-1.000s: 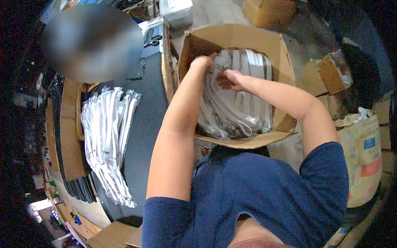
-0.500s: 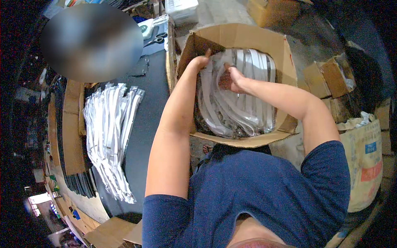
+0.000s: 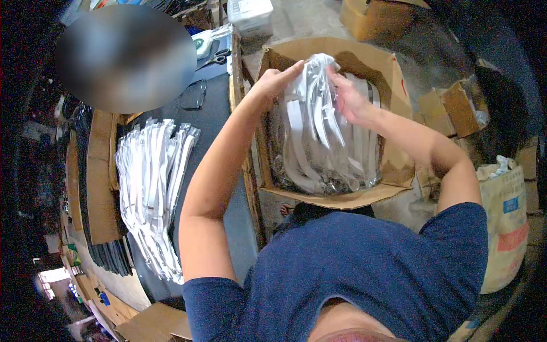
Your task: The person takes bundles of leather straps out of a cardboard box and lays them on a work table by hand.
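Observation:
An open cardboard box holds long white strips in clear plastic bags. Over the box, my left hand grips the left side of a bundle of bagged strips, its index finger stretched along the plastic. On the bundle's right side, my right hand holds it near the top, fingers partly hidden by the plastic. The bundle's upper end is raised, and its lower part hangs into the box. To the left, a fanned pile of bagged white strips lies on the dark table.
Scissors and a pair of glasses lie towards the table's far end. Another person, blurred, is across the table. A large printed sack and small cartons stand at the right.
Both hands have risen toward the far side of the box. The bundle's upper end has come up between them and now stands above the other strips.

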Demonstrator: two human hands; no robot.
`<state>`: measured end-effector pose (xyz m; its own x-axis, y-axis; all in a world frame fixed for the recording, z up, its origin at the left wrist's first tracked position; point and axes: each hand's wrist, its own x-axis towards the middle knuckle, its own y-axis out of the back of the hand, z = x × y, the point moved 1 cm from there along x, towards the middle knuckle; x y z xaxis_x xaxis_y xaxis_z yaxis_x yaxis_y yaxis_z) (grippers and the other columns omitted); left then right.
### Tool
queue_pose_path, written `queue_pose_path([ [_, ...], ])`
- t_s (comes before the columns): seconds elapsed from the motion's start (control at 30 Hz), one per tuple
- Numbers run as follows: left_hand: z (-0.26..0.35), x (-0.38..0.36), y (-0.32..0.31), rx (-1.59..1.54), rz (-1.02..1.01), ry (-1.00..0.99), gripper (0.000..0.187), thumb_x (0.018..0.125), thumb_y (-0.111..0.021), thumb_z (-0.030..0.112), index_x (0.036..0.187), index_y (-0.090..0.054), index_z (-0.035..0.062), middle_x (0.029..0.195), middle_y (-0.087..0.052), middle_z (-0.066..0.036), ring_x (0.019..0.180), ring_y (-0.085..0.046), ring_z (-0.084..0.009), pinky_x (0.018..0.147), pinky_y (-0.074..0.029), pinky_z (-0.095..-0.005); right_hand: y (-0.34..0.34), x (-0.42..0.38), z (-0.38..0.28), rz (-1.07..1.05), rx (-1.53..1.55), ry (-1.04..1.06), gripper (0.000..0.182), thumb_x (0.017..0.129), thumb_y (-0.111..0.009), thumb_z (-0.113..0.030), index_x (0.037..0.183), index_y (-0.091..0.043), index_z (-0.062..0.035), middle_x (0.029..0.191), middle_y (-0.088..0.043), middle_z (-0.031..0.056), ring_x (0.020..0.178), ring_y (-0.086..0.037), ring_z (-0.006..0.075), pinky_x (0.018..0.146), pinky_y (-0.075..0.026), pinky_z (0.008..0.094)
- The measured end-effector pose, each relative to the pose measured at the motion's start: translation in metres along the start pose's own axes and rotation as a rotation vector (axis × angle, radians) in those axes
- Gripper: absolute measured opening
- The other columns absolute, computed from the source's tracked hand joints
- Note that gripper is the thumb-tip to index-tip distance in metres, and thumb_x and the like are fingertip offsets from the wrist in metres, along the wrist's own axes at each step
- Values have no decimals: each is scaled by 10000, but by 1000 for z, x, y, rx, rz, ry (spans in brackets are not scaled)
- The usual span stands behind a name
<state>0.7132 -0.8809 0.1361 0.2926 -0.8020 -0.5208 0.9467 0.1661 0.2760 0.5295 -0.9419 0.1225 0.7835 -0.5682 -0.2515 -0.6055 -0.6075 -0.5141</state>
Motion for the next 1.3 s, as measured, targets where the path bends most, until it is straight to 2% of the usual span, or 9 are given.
queue_pose_path([
  [0.07, -7, -16, -4, -511, -201, -71, 450, 791, -577, 471, 938, -626, 48, 851, -631, -69, 684, -594, -136, 648, -492, -299, -21, -21, -15, 1, -46, 75, 363, 872, -484, -365, 1125, -492, -104, 948, -596, 4, 895, -565, 126, 742, -478, 289],
  [0.2, -8, -67, -10, -1208, -552, 67, 598, 829, -472, 515, 1097, -533, -16, 1090, -582, -144, 1016, -558, -250, 944, -380, -403, -24, -32, -23, -19, -144, 178, 336, 851, -550, -322, 1103, -518, -101, 945, -585, -41, 851, -546, 62, 699, -450, 224],
  [0.33, -6, -97, -19, -1261, -553, 45, 637, 825, -477, 518, 1150, -485, -30, 1129, -557, -150, 1024, -550, -271, 954, -373, -403, -27, -47, -34, -89, -228, 220, 295, 861, -541, -311, 1046, -563, -82, 926, -584, -46, 806, -528, 32, 714, -413, 186],
  [0.4, 4, -115, -22, -1311, -717, 75, 660, 813, -488, 533, 1102, -509, -60, 1022, -604, -167, 954, -587, -242, 897, -423, -385, -35, -59, -38, -166, -330, 206, 287, 871, -532, -288, 1040, -570, -58, 928, -576, -38, 809, -513, 29, 710, -407, 188],
  [0.57, -10, -104, -23, -1329, -770, 23, 595, 808, -526, 487, 1117, -514, -21, 1073, -581, -159, 941, -588, -236, 838, -475, -382, -52, -87, -52, -317, -641, 300, 283, 860, -552, -253, 1041, -568, -34, 912, -574, -25, 796, -505, 55, 701, -405, 204],
  [0.8, 8, -116, 6, -1149, -488, -324, 391, 840, -516, 302, 1102, -527, 12, 997, -607, -138, 912, -597, -244, 798, -494, -375, -70, -104, -53, -229, -917, 477, 268, 777, -652, -160, 984, -582, -4, 804, -590, 6, 710, -497, 67, 626, -400, 221],
  [1.03, 34, -127, 41, -1097, -655, -477, 395, 855, -487, 315, 1097, -534, 7, 1035, -599, -147, 936, -590, -227, 851, -462, -343, -75, -107, -56, -358, -1092, 500, 269, 754, -668, -155, 960, -598, 2, 774, -613, 55, 713, -535, 76, 619, -425, 229],
  [1.2, 74, -155, 30, -684, -220, -667, 216, 730, -654, 41, 931, -593, -8, 842, -637, -92, 733, -627, -172, 642, -525, -301, -79, -103, -56, -329, -1027, 488, 317, 751, -674, -177, 1002, -597, 1, 813, -634, 88, 740, -560, 94, 640, -441, 246],
  [1.3, 90, -150, 45, -418, -75, -788, 257, 788, -618, 151, 978, -590, -20, 910, -639, -118, 771, -627, -185, 697, -509, -299, -77, -100, -57, -311, -1064, 543, 414, 765, -665, -218, 1092, -548, 6, 958, -617, 100, 816, -555, 127, 723, -438, 263],
])
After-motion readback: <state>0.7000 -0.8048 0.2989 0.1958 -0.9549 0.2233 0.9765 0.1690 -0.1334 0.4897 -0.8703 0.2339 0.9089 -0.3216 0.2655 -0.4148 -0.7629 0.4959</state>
